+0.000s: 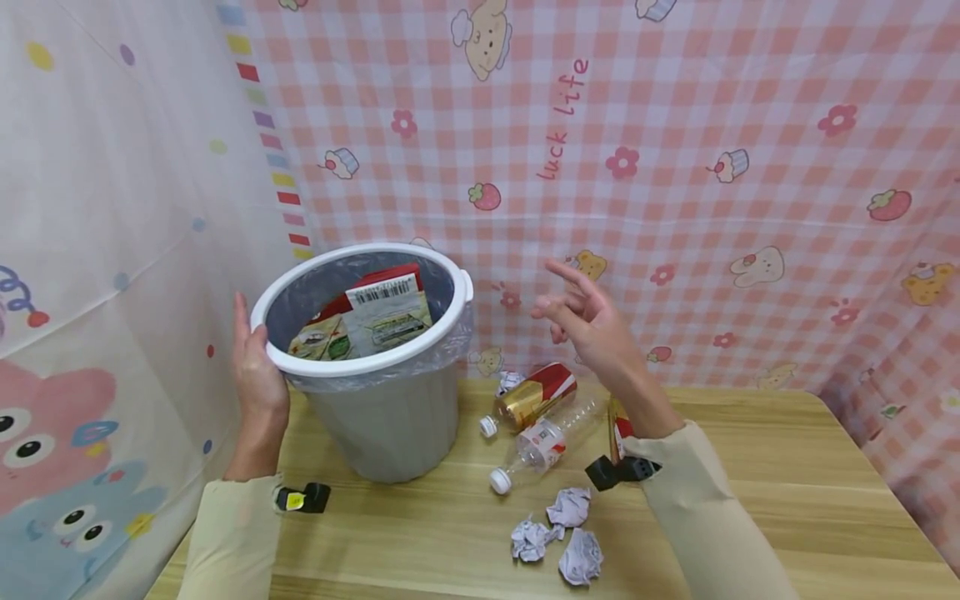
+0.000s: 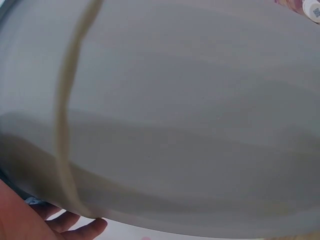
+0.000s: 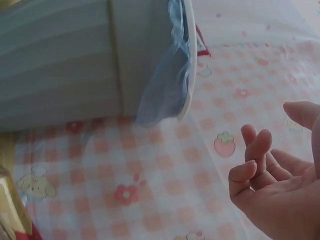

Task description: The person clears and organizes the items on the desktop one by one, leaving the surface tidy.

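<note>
Grey bin (image 1: 390, 417) steadied by left hand (image 1: 255, 371), right hand (image 1: 588, 321) raised, empty

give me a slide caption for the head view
Left hand steadies a grey bin holding a carton; right hand hangs open above bottle and can.

A grey plastic bin (image 1: 390, 425) with a white rim stands upright on a wooden table, tilted slightly toward the viewer. The left hand (image 1: 255, 375) rests flat against its left side, fingers straight along the rim. A clear liner is folded over the rim and hangs loosely beneath it. Inside, a flat red and white carton (image 1: 371, 321) with a barcode leans against the back wall. The bin sits to the left of the right hand (image 1: 592, 325), which is raised in the air with loosely spread fingers, holding nothing.
</note>
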Available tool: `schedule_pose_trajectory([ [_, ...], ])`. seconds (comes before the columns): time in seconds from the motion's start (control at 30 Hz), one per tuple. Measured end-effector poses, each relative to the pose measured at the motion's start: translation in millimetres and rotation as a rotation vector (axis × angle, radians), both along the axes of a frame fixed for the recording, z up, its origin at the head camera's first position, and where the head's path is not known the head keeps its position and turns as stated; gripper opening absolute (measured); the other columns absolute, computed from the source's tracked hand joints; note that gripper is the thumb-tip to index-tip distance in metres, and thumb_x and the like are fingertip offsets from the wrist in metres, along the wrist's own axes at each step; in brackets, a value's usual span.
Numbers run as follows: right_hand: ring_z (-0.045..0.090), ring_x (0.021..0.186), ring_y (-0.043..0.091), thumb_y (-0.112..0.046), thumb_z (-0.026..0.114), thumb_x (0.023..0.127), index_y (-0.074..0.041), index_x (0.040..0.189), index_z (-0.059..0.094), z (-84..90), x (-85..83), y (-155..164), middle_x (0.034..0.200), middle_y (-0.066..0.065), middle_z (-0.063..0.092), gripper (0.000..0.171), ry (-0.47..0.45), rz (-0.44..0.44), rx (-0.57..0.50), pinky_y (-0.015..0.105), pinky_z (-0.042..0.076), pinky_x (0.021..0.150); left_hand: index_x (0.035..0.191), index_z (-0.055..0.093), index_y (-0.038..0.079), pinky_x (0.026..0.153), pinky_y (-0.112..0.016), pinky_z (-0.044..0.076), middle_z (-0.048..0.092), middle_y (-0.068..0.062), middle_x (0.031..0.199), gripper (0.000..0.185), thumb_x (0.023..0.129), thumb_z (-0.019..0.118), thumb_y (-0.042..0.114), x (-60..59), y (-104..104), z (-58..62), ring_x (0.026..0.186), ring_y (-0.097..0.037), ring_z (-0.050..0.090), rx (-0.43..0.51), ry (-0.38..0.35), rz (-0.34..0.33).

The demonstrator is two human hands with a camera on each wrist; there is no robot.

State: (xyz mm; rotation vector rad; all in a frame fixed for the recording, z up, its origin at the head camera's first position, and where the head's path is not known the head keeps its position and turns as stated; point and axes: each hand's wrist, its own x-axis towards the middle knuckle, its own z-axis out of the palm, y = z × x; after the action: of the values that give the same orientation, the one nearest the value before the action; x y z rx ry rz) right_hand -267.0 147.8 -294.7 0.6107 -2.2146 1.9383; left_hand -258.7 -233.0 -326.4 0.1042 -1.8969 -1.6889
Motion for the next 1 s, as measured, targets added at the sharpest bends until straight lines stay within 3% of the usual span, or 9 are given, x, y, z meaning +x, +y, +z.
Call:
schedule_pose_trajectory([
  [0.13,0.054,0.074,0.012,-0.027,0.057,0.101,-0.024,0.151,0.038,-9.2,0.5,12,0.105,0.003,0.068,0.054,-0.018,-0.043,0.025,0.024,0.044,0.068,0.160,0.010,0.029,0.121,-0.025,0.004,0.006,0.016,0.165,0.056,0.105,0.021,0.027,-0.2,0,-0.4,0.151,-0.005,0.005,0.003,0.000,-0.002],
  [0.33,0.056,0.093,0.014,-0.036,0.060,0.098,-0.028,0.151,0.038,-24.1,2.3,32,0.117,0.006,0.061,0.057,-0.083,-0.126,0.052,0.028,0.048,0.082,0.160,0.010,0.028,0.121,-0.025,0.004,0.006,0.014,0.165,0.056,0.105,0.021,0.026,-1.2,-1,0.2,0.151,-0.006,0.005,0.001,-0.011,0.009],
  [0.47,0.055,0.096,0.014,-0.035,0.059,0.099,-0.026,0.151,0.039,-35.3,3.5,44,0.120,0.009,0.056,0.057,-0.100,-0.172,0.048,0.025,0.047,0.082,0.160,0.009,0.026,0.121,-0.025,0.004,0.006,0.014,0.166,0.056,0.105,0.021,0.027,-1.5,-1,1.2,0.151,-0.006,0.004,0.003,-0.015,0.012],
  [0.7,0.052,0.109,0.019,-0.044,0.057,0.098,-0.027,0.153,0.037,-55.5,6.4,63,0.133,0.013,0.051,0.061,-0.120,-0.281,0.185,0.031,0.046,0.088,0.160,0.008,0.024,0.121,-0.024,0.003,0.005,0.012,0.166,0.057,0.105,0.020,0.026,-1.6,-3,1.4,0.151,-0.006,0.003,-0.001,-0.018,0.014],
  [0.8,0.050,0.110,0.021,-0.045,0.056,0.099,-0.025,0.153,0.036,-64.6,6.7,71,0.135,0.013,0.051,0.061,-0.120,-0.292,0.220,0.035,0.046,0.088,0.160,0.008,0.024,0.121,-0.024,0.004,0.005,0.012,0.166,0.057,0.105,0.019,0.025,-1.8,-3,0.8,0.151,-0.007,0.003,-0.003,-0.021,0.015],
  [1.0,0.051,0.108,0.024,-0.039,0.057,0.099,-0.021,0.151,0.041,-86.9,7.7,84,0.136,0.016,0.053,0.057,-0.085,-0.338,0.282,0.032,0.047,0.082,0.160,0.010,0.023,0.121,-0.024,0.004,0.007,0.010,0.166,0.056,0.105,0.019,0.025,-2.4,-3,-0.3,0.151,-0.007,0.004,0.003,-0.019,0.011],
])
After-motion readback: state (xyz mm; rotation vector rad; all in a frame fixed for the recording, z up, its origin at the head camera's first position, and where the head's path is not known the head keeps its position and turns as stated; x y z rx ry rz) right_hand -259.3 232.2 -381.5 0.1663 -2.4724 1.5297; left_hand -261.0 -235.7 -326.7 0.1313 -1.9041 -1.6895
